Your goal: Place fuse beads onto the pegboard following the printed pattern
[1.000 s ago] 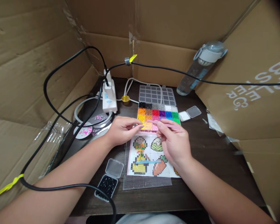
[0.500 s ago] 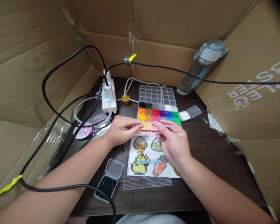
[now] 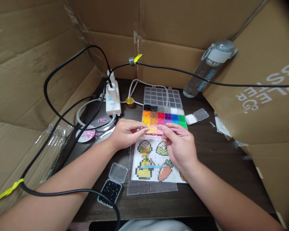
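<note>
My left hand (image 3: 125, 133) is closed, its fingertips pinched at the front edge of the open bead box (image 3: 164, 119) with many coloured compartments. My right hand (image 3: 180, 144) is closed round pink tweezers (image 3: 173, 127), whose tip points left toward my left fingertips over the yellow and pink beads. What the left fingers pinch is too small to make out. Below both hands lies a clear pegboard (image 3: 151, 187) over a pattern sheet (image 3: 154, 160) with pixel figures. A light blue stick (image 3: 149, 166) rests across the sheet.
A small open case of black beads (image 3: 110, 190) sits at the front left. A white power strip (image 3: 112, 96), black cables (image 3: 62, 83), a gold cap (image 3: 129, 101), a water bottle (image 3: 207, 69) and a small white bead case (image 3: 190, 119) stand behind. Cardboard walls (image 3: 267, 96) enclose the dark table (image 3: 214, 154).
Almost nothing has moved; both hands stay together at the bead box's front edge, with only a slight shift of the view.
</note>
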{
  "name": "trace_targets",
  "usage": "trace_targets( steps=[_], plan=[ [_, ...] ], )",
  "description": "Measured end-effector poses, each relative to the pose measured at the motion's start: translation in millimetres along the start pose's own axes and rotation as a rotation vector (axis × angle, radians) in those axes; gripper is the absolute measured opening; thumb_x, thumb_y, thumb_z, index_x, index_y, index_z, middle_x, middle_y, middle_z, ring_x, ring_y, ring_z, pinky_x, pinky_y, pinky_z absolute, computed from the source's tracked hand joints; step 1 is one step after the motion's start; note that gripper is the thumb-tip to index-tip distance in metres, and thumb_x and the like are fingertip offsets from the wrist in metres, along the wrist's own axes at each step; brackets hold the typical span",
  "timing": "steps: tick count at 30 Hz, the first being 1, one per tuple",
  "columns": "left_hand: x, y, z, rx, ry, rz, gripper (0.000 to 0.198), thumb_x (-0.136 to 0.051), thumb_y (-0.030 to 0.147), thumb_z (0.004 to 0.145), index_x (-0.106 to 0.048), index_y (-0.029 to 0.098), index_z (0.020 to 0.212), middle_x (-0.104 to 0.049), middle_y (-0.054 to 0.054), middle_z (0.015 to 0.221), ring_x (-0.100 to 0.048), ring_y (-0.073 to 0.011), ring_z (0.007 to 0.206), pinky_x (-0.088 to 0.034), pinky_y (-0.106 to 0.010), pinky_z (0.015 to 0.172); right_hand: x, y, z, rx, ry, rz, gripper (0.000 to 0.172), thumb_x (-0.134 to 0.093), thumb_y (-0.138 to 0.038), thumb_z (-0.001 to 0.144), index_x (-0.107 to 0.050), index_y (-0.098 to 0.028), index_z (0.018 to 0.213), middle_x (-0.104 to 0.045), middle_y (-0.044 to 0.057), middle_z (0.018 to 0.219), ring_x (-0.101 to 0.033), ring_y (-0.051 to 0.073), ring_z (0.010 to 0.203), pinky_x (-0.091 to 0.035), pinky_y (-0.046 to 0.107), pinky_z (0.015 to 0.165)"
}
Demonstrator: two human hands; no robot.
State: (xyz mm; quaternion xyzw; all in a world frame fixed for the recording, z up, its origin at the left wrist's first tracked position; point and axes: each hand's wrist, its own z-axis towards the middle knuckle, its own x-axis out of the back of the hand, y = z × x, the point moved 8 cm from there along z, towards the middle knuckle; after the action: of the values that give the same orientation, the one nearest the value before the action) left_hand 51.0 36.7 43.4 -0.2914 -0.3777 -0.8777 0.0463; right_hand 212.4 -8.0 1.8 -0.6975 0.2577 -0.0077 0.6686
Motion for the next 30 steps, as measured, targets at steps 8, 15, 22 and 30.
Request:
trace_targets(
  steps=[8, 15, 22, 30],
  plan=[
    [2.4, -5, -1, 0.032, 0.014, -0.019, 0.011, -0.068, 0.024, 0.079, -0.074, 0.017, 0.074, -0.073, -0.003, 0.064, -0.06, -0.0082, 0.051, -0.044, -0.019, 0.048, 6, -9, 2, 0.084, -0.003, -0.004, 0.016, -0.082, -0.022, 0.066, -0.071, -0.019, 0.077, -0.07, 0.0, 0.067, -0.052, 0.009, 0.052, -0.043, 0.027, 0.05],
    [9.0, -18, -1, 0.187, 0.029, 0.044, 0.039, -0.057, 0.026, 0.084, -0.046, 0.016, 0.048, -0.041, 0.005, 0.043, -0.036, -0.0048, 0.042, -0.028, -0.021, 0.041, 41, -96, -1, 0.528, 0.059, -0.126, 0.01, -0.078, -0.02, 0.073, -0.071, -0.025, 0.078, -0.076, 0.001, 0.077, -0.065, 0.014, 0.057, -0.044, 0.027, 0.046],
    [10.5, -28, -1, 0.234, 0.002, 0.029, 0.048, -0.054, 0.025, 0.081, -0.025, 0.017, 0.044, -0.021, 0.005, 0.046, -0.023, -0.0059, 0.043, -0.02, -0.025, 0.042, 73, -95, -5, 0.707, -0.043, -0.258, 0.014, -0.078, -0.017, 0.073, -0.073, -0.026, 0.081, -0.077, 0.0, 0.08, -0.072, 0.019, 0.067, -0.052, 0.03, 0.049],
    [8.3, -39, -2, 0.275, 0.003, 0.003, 0.046, -0.058, 0.024, 0.08, -0.032, 0.017, 0.043, -0.024, 0.005, 0.048, -0.024, -0.0053, 0.046, -0.021, -0.025, 0.043, 79, -59, 4, 0.521, -0.075, -0.259, 0.011, -0.078, -0.023, 0.073, -0.073, -0.026, 0.083, -0.078, 0.001, 0.083, -0.075, 0.021, 0.074, -0.063, 0.037, 0.068]
  ],
)
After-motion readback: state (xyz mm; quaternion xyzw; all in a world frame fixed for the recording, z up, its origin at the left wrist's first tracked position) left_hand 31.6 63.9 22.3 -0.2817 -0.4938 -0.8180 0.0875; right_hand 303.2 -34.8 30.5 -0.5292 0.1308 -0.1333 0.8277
